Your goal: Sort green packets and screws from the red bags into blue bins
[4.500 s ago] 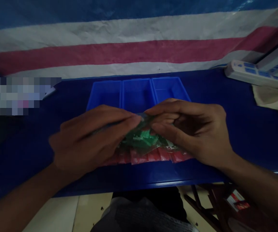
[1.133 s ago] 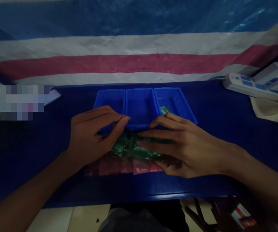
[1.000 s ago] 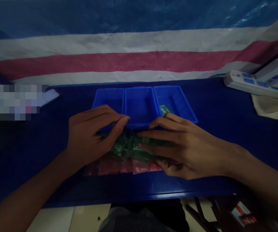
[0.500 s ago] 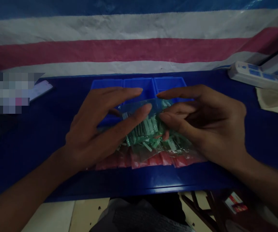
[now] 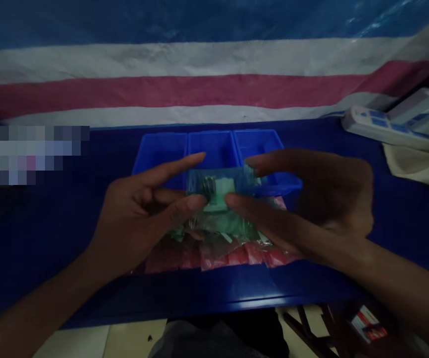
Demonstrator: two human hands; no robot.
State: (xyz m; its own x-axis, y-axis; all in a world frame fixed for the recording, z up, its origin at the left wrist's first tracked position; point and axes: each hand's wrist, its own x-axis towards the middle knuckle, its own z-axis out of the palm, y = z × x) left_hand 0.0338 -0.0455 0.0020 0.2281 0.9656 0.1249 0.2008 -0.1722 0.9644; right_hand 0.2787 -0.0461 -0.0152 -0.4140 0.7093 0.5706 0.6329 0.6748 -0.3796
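Bag: small clear plastic bag (image 5: 217, 188) of green pieces, held up between both hands just above the tabletop (image 5: 348, 209), in front of the row of three blue bins (image 5: 162, 149); its top edge is level with the bins' near rims
Handling: judged light and limp; thin film that will sag and crinkle, probably a little slick; the loose pieces inside look free to shift and pull the bag's lower part down
Where to hold: best taken at the upper corners or along the top edge, where the film is flat and free of pieces; a pinch lower down would catch on the contents
Left grip: left hand (image 5: 139, 219) pinches the bag's left edge between thumb and a bent finger; forefinger stretched out straight above the bag and not pressing it; the hand is otherwise loosely spread
Right grip: right hand (image 5: 318, 204) pinches the right edge, thumb below and fingers curled over the top; closed only as far as the film needs; motion blur hides the fingertips' exact placing
Beneath: more green-filled bags (image 5: 236, 228) and a strip of red packets (image 5: 232, 256) lie on the tabletop under the hands, near its front edge
Elsewhere: white power strip (image 5: 382, 127) far right, well apart from the bag
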